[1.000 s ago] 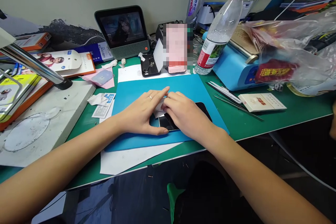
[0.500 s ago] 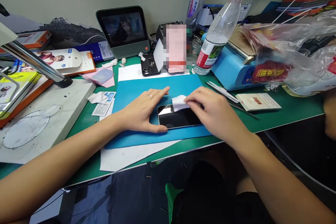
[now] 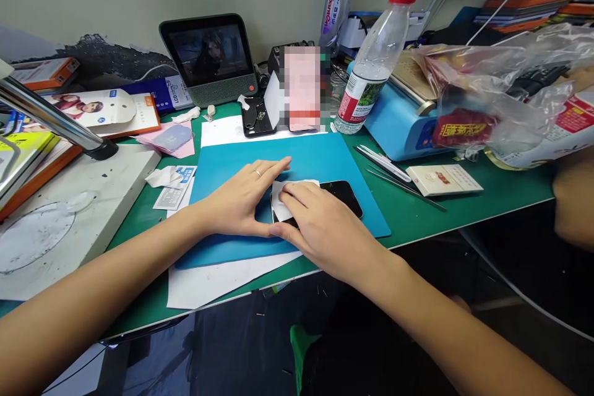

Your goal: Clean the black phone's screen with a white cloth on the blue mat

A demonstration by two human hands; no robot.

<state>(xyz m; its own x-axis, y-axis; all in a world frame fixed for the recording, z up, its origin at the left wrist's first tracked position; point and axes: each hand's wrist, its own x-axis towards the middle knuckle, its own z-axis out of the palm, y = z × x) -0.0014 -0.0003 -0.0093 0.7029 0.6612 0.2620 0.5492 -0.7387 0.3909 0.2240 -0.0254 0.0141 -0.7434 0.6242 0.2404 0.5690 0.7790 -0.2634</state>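
Observation:
A black smartphone lies screen up on a blue mat. My right hand presses a white wipe flat on the phone's left part with its fingertips, and covers much of the screen. At the phone's left end rests my left hand, its thumb and fingers spread in a wide V around that end, with nothing held. A ring shows on one of its fingers. The right thumb tip meets the left thumb tip at the phone's near edge.
Tweezers and a cigarette box lie right of the mat. Behind stand a red-capped bottle, a blue device and a smart display. Left are a white board and torn packets. A person's blurred limb shows far right.
My right hand has slid left along the phone with the wipe, from its middle to its left end, uncovering the right end. My left hand keeps its place at the phone. The view has shifted slightly.

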